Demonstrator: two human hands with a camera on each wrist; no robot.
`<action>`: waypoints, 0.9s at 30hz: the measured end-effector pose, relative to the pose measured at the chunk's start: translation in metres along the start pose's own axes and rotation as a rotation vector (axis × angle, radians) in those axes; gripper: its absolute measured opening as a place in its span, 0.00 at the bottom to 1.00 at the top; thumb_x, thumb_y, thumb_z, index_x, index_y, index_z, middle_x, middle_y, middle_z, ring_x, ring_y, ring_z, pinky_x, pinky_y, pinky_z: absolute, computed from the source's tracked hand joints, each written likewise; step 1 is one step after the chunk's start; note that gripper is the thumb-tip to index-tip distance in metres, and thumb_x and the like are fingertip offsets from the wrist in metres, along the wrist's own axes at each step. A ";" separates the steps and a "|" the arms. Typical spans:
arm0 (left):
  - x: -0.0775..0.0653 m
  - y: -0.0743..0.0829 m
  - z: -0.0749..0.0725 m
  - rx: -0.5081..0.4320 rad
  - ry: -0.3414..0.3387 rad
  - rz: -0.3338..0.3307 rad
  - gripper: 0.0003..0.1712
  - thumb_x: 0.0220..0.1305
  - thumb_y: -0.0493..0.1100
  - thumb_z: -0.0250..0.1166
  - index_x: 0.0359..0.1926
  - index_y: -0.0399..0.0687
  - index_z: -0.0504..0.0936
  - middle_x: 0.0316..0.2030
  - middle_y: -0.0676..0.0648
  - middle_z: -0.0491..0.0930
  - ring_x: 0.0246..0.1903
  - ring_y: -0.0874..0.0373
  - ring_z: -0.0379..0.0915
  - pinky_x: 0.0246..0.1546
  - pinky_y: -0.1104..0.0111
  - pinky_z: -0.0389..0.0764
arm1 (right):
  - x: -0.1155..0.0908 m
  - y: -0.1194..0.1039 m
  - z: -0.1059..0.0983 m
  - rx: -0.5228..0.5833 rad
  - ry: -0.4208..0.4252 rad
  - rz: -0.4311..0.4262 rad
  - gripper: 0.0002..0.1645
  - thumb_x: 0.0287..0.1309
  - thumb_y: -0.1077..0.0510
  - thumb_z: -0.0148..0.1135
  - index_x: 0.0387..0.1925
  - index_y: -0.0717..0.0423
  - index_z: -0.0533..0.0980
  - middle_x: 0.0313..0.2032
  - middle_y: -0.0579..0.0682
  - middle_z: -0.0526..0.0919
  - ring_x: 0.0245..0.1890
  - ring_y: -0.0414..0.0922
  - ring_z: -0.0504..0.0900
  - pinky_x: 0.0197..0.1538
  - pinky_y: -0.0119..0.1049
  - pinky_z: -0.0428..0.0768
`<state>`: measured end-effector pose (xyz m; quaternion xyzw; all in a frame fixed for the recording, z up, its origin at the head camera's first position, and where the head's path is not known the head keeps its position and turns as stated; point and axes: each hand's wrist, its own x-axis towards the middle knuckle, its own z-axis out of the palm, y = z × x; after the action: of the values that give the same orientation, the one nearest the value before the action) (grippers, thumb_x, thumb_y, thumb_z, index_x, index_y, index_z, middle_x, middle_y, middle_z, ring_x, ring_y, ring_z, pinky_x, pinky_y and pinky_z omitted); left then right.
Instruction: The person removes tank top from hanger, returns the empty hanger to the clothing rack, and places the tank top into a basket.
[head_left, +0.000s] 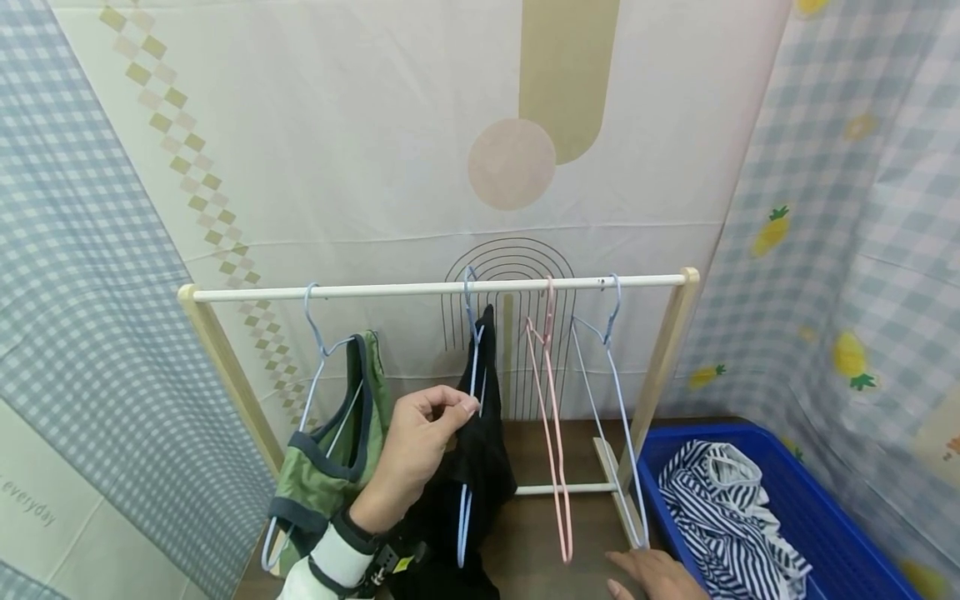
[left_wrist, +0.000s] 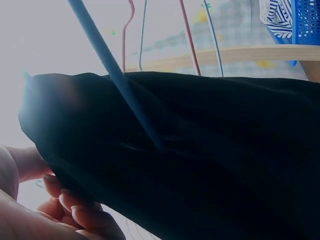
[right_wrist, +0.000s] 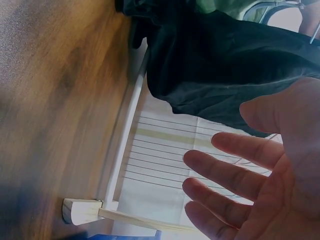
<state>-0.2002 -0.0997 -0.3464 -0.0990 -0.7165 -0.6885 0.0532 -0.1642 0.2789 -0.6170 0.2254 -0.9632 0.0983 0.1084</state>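
A black garment (head_left: 487,450) hangs partly on a blue hanger (head_left: 474,367) near the middle of the rack's white rail (head_left: 375,290). My left hand (head_left: 420,442) pinches the black cloth beside the hanger's arm, thumb against curled fingers. In the left wrist view the fingertips (left_wrist: 90,217) lie at the cloth's edge, and the hanger's blue wire slips in behind the fabric. My right hand (right_wrist: 260,185) is held out with spread fingers, holding nothing, below the black cloth. In the head view it shows low, by the foot of the right-hand blue hanger (head_left: 626,433).
Left on the rail, a green top with dark trim (head_left: 330,467) hangs from another blue hanger. A bare pink hanger (head_left: 555,417) stands between the black garment and the right-hand blue hanger. At right, a blue basket (head_left: 847,533) holds striped clothing (head_left: 720,517). Patterned curtains surround the rack.
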 end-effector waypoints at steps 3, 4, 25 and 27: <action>-0.002 0.004 0.001 -0.006 0.013 0.025 0.10 0.74 0.35 0.65 0.39 0.30 0.86 0.33 0.50 0.82 0.30 0.59 0.69 0.29 0.72 0.72 | -0.001 0.002 0.001 -0.005 0.024 -0.013 0.23 0.69 0.33 0.65 0.56 0.38 0.86 0.47 0.36 0.90 0.48 0.42 0.87 0.48 0.41 0.86; -0.004 0.005 0.001 -0.012 0.015 0.030 0.10 0.74 0.35 0.66 0.39 0.29 0.86 0.33 0.50 0.82 0.30 0.59 0.70 0.30 0.72 0.73 | -0.001 0.002 0.001 -0.002 0.019 -0.016 0.23 0.69 0.33 0.65 0.56 0.38 0.86 0.47 0.36 0.90 0.48 0.42 0.87 0.48 0.41 0.86; -0.057 0.009 -0.010 -0.131 -0.244 0.030 0.17 0.75 0.38 0.66 0.41 0.22 0.76 0.30 0.58 0.73 0.35 0.64 0.70 0.43 0.71 0.76 | 0.002 -0.009 -0.019 0.079 -0.145 -0.047 0.26 0.73 0.38 0.62 0.58 0.49 0.84 0.48 0.48 0.90 0.47 0.48 0.87 0.46 0.42 0.84; -0.062 0.005 -0.011 -0.156 -0.288 0.008 0.17 0.76 0.38 0.65 0.40 0.23 0.74 0.31 0.57 0.71 0.36 0.64 0.69 0.43 0.71 0.75 | 0.005 -0.022 -0.040 0.091 -0.164 -0.060 0.25 0.74 0.40 0.62 0.57 0.54 0.84 0.47 0.51 0.90 0.46 0.49 0.87 0.45 0.42 0.84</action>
<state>-0.1397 -0.1144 -0.3537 -0.2031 -0.6607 -0.7206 -0.0553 -0.1521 0.2671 -0.5746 0.2660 -0.9562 0.1200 0.0217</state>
